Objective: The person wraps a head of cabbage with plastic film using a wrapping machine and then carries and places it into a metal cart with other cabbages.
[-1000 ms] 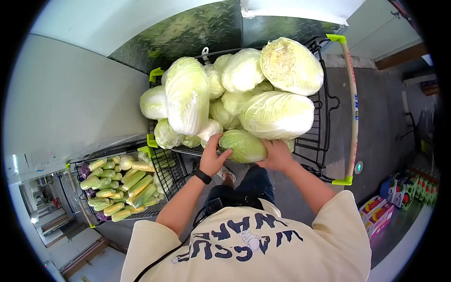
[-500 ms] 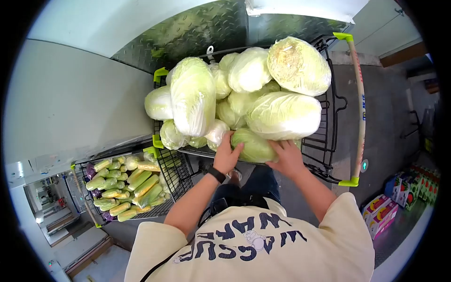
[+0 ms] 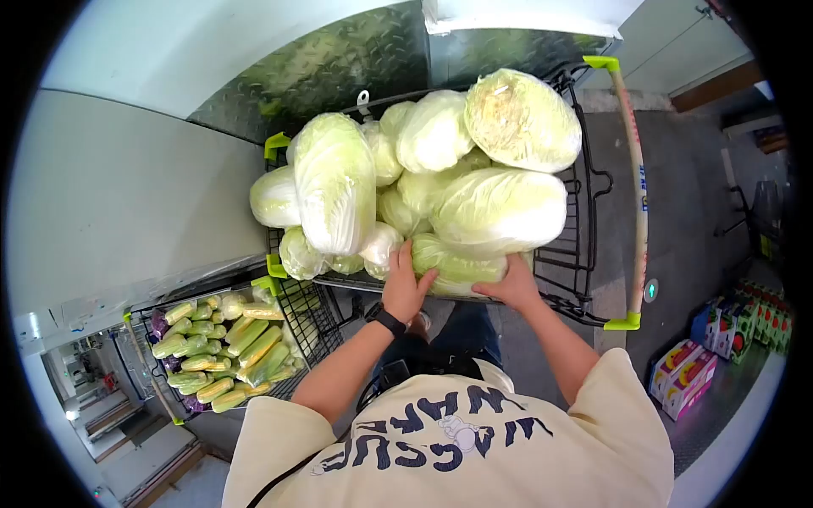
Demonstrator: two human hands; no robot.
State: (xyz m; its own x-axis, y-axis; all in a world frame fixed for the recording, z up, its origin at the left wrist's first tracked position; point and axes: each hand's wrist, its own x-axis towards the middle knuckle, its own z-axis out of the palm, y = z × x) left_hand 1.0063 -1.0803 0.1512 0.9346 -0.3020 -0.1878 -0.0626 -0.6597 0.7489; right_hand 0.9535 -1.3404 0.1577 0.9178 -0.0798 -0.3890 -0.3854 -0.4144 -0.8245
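A plastic-wrapped napa cabbage (image 3: 457, 269) lies at the near edge of a black wire shopping cart (image 3: 576, 216). My left hand (image 3: 407, 286) grips its left end, thumb on the near side. My right hand (image 3: 515, 285) is curled around its right end. Just behind it rests a larger wrapped cabbage (image 3: 500, 207), partly overlapping it. Another large cabbage (image 3: 334, 182) stands up-left of my left hand, with a small white one (image 3: 381, 241) close to my fingers. More wrapped cabbages are piled behind, some partly hidden.
A second cart holding wrapped corn (image 3: 254, 339) stands to the left, close to this one. A metal panel (image 3: 339, 76) rises behind the cabbages. The cart's handle (image 3: 633, 169) is on the right. Printed cartons (image 3: 684, 378) sit at the lower right.
The view has shifted slightly, so the cart appears a little further left. The held cabbage has turned a little, its right end now tucked lower, and my right hand has moved round that end.
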